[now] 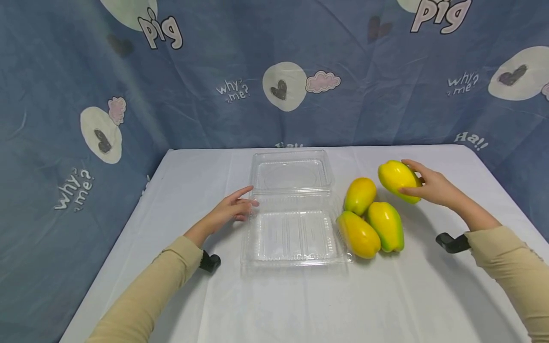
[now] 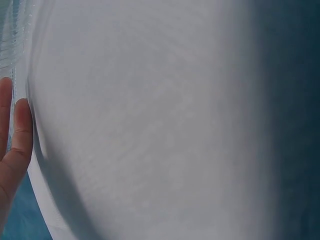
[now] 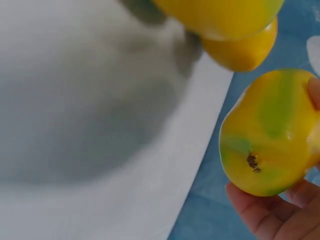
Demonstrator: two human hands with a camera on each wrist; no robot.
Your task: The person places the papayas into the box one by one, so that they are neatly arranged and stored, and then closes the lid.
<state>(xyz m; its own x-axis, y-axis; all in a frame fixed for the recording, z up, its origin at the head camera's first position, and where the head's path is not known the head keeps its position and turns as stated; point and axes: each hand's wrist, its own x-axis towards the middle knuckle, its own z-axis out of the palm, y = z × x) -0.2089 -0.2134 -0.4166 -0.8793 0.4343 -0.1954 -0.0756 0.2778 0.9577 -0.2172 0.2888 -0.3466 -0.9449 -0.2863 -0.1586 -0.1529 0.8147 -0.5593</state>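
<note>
On the right, my right hand [image 1: 437, 188] grips a yellow-green mango [image 1: 395, 178] between thumb and fingers, above the table. Its stem end faces the right wrist camera, where the held mango [image 3: 270, 135] shows a dark stem scar. Three more mangoes, an upper one [image 1: 360, 195], a lower left one [image 1: 359, 236] and a lower right one [image 1: 386, 226], lie bunched on the table. A clear plastic clamshell box [image 1: 296, 262] lies open, hinge across the middle. Beside its left edge is my left hand [image 1: 229, 209], fingers loosely extended and holding nothing; whether they touch the box I cannot tell.
A white cloth covers the table [image 1: 283, 305]. Blue printed curtain [image 1: 206, 114] hangs behind it and along both sides. The box's lid half [image 1: 291, 174] lies towards the back, and the lower left mango overlaps the box's right edge.
</note>
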